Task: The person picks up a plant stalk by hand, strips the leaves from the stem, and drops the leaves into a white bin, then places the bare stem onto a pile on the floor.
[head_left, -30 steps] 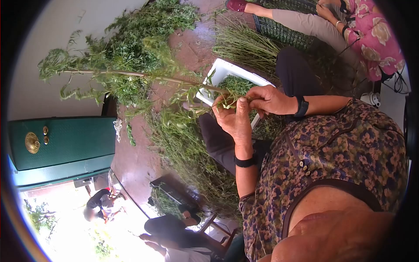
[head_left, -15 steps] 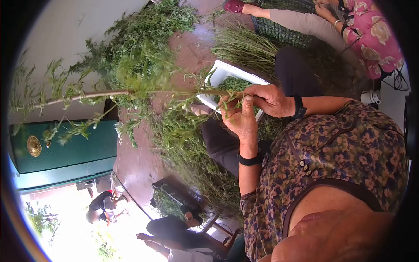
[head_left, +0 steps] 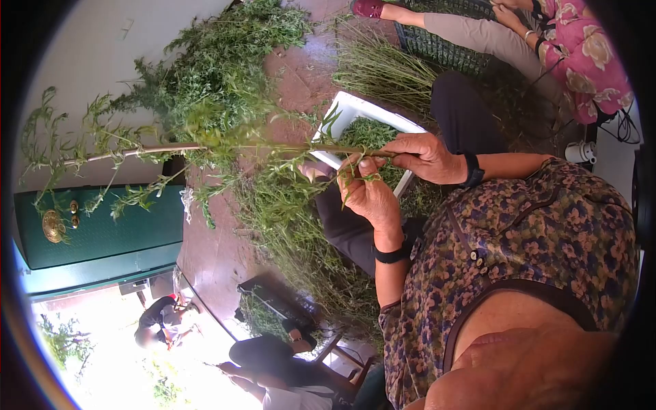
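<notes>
A long leafy plant stem [head_left: 171,146] stretches left across the view, with narrow green leaves along it. My right hand [head_left: 427,157], with a dark band at the wrist, pinches the stem's bare end. Just below, my left hand [head_left: 369,195] has its thumb and fingers closed on green leaves beside the stem. Its fingertips partly cover the leaves. Beneath my hands stands a white tub [head_left: 348,106] holding cut green leaves [head_left: 369,132], partly hidden by my hands and the stem.
Leafy branches [head_left: 232,75] are heaped by the wall, and more greenery [head_left: 287,225] lies near my legs. Bare stems [head_left: 383,72] lie beside a dark crate [head_left: 444,44]. A person in pink [head_left: 581,55] sits nearby. A green door [head_left: 102,229] and other people [head_left: 273,362] are at lower left.
My left hand has shifted slightly down and left, its thumb now bent over the leaves. The stem's leafy end has stopped blurring. My right hand stays almost in place.
</notes>
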The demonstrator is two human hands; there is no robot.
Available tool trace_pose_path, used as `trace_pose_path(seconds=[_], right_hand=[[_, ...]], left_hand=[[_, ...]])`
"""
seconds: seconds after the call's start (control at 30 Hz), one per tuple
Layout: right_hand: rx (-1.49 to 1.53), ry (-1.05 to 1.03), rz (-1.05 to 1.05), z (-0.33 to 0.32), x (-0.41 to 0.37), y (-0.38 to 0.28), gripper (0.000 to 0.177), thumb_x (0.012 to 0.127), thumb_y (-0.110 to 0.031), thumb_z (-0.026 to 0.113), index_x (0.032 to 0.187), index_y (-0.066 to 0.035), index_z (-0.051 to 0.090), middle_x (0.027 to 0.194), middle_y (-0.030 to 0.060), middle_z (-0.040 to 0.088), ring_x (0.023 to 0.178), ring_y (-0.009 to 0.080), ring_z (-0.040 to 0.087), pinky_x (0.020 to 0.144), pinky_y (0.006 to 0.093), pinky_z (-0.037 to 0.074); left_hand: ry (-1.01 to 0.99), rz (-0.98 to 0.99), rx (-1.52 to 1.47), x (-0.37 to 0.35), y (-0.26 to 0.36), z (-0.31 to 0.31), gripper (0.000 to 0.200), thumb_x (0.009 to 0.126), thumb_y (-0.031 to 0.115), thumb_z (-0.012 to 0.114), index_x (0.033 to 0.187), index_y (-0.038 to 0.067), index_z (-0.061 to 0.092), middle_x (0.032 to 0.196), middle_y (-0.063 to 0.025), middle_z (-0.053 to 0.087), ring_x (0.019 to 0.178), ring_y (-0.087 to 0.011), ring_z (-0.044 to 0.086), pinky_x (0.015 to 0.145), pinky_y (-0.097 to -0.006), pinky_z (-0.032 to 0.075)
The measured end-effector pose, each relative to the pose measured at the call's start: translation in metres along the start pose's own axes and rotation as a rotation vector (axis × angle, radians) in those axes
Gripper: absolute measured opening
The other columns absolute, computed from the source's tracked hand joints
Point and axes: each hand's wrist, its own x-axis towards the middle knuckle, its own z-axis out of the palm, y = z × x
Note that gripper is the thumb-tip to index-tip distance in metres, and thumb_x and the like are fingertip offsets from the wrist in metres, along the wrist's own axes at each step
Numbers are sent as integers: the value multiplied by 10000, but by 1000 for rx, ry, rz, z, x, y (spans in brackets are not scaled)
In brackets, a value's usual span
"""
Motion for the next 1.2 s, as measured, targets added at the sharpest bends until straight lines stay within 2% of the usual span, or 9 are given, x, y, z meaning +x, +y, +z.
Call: trace_pose_path(seconds=[0.07, 0.17, 0.27, 0.37, 0.47, 0.67, 0.93, 1.03, 1.2], right_hand=[[-2, 1, 6, 0, 0, -2, 230, 823, 34, 602, 1051, 11, 612, 849, 101, 619, 744, 181, 601, 630, 290, 461], [-33, 15, 23, 0, 1, -7, 184, 836, 14, 595, 1020, 21, 611, 834, 109, 623, 721, 178, 597, 616, 290, 457], [-68, 23, 70, -1, 2, -6, 145, 836, 5, 599, 979, 25, 612, 809, 113, 625, 699, 185, 598, 602, 293, 455], [-108, 57, 51, -1, 2, -5, 125, 827, 2, 609, 950, 23, 612, 783, 110, 622, 683, 194, 602, 588, 297, 453], [-134, 81, 26, 0, 1, -4, 125, 817, 4, 618, 941, 20, 612, 777, 109, 623, 678, 200, 607, 579, 301, 453], [-189, 66, -22, -3, 4, -6, 151, 804, 16, 627, 953, 18, 610, 790, 117, 625, 681, 224, 616, 580, 306, 458], [-173, 26, -14, -5, 4, -12, 168, 809, 6, 631, 975, 23, 613, 795, 127, 628, 701, 227, 629, 594, 305, 473], [-155, 31, -41, -4, 3, -10, 158, 825, -6, 625, 979, 24, 614, 784, 124, 634, 698, 211, 633, 591, 292, 476], [-75, -9, 51, -3, 0, -7, 140, 878, -65, 590, 985, 24, 611, 715, 103, 624, 646, 146, 618, 558, 273, 466]], left_hand=[[1, -20, -6, 0, 1, -1, 204, 892, 144, 613, 985, -20, 537, 785, -88, 610, 717, -130, 592, 675, -272, 494], [-8, 49, 49, 0, -4, -1, 171, 890, 134, 613, 921, -26, 559, 740, -82, 606, 695, -135, 580, 647, -270, 481], [-25, -14, -55, 3, -11, -1, 136, 890, 107, 606, 852, -20, 575, 749, -76, 603, 659, -135, 551, 611, -269, 457], [0, -258, -387, 0, -8, 0, 122, 887, 74, 600, 801, -10, 582, 723, -59, 583, 633, -133, 522, 576, -263, 430], [42, -274, -475, -1, -8, 5, 98, 882, 61, 602, 808, 0, 582, 707, -53, 572, 617, -126, 501, 544, -250, 405], [20, -315, -392, 2, -13, -1, 112, 864, 92, 638, 879, 6, 569, 700, -47, 568, 602, -115, 487, 521, -245, 389], [5, -305, -423, 0, -8, -3, 186, 857, 109, 646, 949, -3, 530, 679, -40, 532, 592, -119, 460, 555, -262, 388], [-6, -357, -510, 1, -10, -6, 167, 854, 86, 634, 947, -7, 530, 660, -33, 499, 589, -121, 440, 560, -268, 380], [-29, -428, -538, 6, -5, -10, 85, 837, 5, 596, 896, -7, 536, 648, -26, 469, 574, -118, 416, 535, -266, 364]])
